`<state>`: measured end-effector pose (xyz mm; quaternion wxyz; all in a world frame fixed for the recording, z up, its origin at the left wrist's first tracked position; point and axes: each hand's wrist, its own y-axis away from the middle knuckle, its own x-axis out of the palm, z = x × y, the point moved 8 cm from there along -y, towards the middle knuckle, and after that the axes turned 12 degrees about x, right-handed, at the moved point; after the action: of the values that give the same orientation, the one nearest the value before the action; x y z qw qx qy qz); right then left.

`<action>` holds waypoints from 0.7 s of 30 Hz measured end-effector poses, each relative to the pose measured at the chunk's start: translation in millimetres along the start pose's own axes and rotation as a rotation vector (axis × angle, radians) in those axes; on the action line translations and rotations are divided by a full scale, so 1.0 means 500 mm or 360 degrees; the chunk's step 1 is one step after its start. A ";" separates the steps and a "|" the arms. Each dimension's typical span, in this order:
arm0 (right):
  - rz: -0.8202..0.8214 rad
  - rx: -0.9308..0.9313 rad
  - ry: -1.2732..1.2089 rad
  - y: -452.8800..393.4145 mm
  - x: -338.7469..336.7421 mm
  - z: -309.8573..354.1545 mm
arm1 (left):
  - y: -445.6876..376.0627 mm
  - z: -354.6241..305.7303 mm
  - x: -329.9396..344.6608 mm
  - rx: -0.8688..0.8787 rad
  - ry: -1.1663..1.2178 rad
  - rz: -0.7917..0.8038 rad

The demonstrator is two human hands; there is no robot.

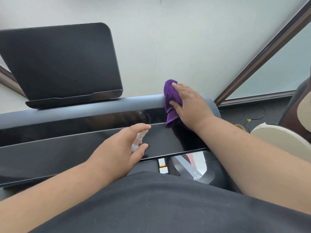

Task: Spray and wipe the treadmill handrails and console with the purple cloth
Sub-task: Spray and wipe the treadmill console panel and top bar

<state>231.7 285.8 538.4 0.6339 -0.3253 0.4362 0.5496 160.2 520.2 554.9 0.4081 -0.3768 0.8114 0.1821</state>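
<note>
We judge ourselves mid-task: our right hand (190, 105) presses the bunched purple cloth (172, 100) flat-fingered on the grey rounded handrail's (84, 109) right end, our left hand (122, 148) grips the small white spray bottle (138, 140) over the glossy black console panel (67, 152), leaving most surfaces apparently unwiped

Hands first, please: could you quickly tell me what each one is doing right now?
Left hand: grips a small white spray bottle.
Right hand: open, fingers straight, pressing the purple cloth onto the grey handrail.
</note>
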 end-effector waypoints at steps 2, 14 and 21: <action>-0.0057 -0.0058 -0.0283 0.004 0.002 0.049 | 0.000 -0.003 -0.008 0.0013 -0.0014 -0.0012; 0.0095 -0.0238 0.0377 -0.018 0.069 0.084 | -0.018 -0.013 -0.023 0.0029 -0.0037 -0.0056; 0.0111 0.0211 0.0333 -0.033 -0.026 -0.094 | -0.015 -0.005 -0.015 0.0017 0.0000 -0.0054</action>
<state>238.7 235.2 530.0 0.5856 -0.3227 0.5464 0.5044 167.7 517.4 562.5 0.4131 -0.3884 0.8059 0.1706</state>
